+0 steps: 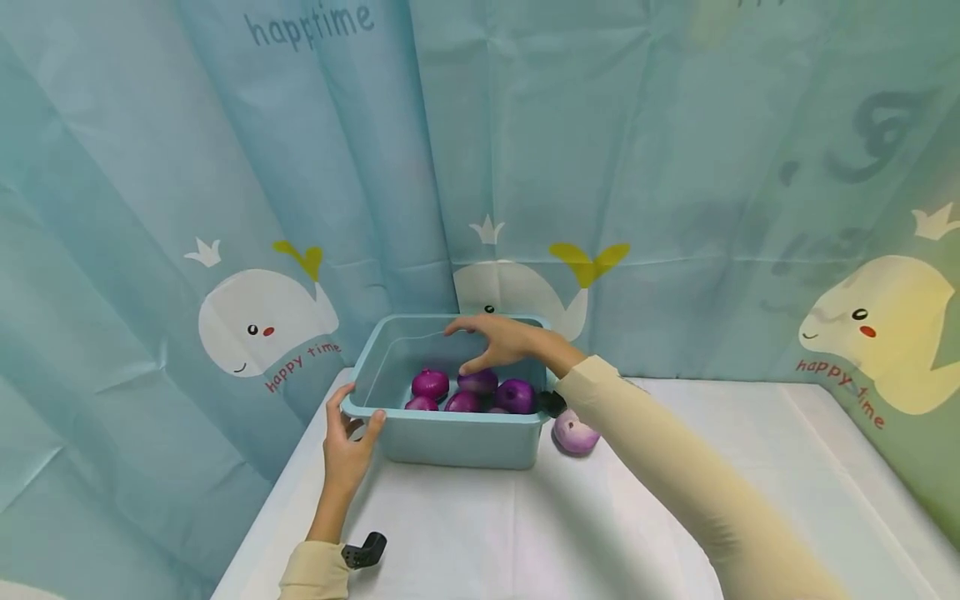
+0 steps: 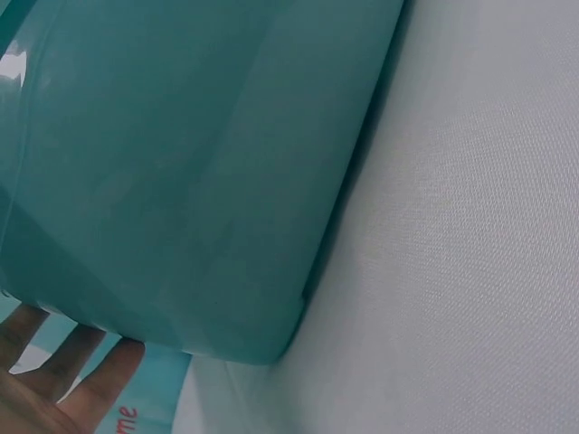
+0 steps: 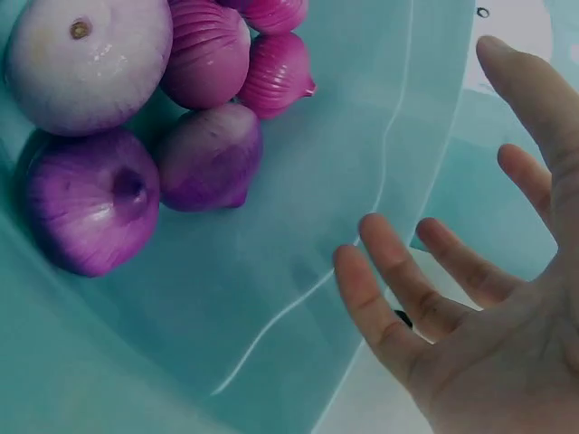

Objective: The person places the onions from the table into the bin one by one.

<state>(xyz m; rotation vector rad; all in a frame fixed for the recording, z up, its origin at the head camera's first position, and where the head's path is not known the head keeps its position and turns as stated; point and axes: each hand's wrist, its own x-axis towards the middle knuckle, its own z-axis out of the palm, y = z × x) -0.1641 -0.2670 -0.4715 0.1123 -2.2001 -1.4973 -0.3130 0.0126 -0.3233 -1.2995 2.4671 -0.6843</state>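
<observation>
A light-blue plastic bin point(image 1: 457, 442) stands on the white table with several purple onions point(image 1: 430, 384) inside. My left hand point(image 1: 347, 450) holds its near left corner, thumb on the front rim and fingers along the left side. In the left wrist view, fingertips of that hand point(image 2: 77, 384) meet the outer wall. Over the bin's far right part, my right hand point(image 1: 498, 340) has its fingers spread and nothing in them. The right wrist view shows this hand point(image 3: 488, 316) apart from the onions, among them a pale one point(image 3: 90, 59) and a dark purple one point(image 3: 95, 203).
Another pale purple onion point(image 1: 575, 433) lies on the table just right of the bin, beside the right sleeve point(image 1: 675, 475). A blue curtain point(image 1: 675, 250) with whale prints hangs right behind the table point(image 1: 480, 533). A black wrist camera point(image 1: 365, 551) juts from the left wrist.
</observation>
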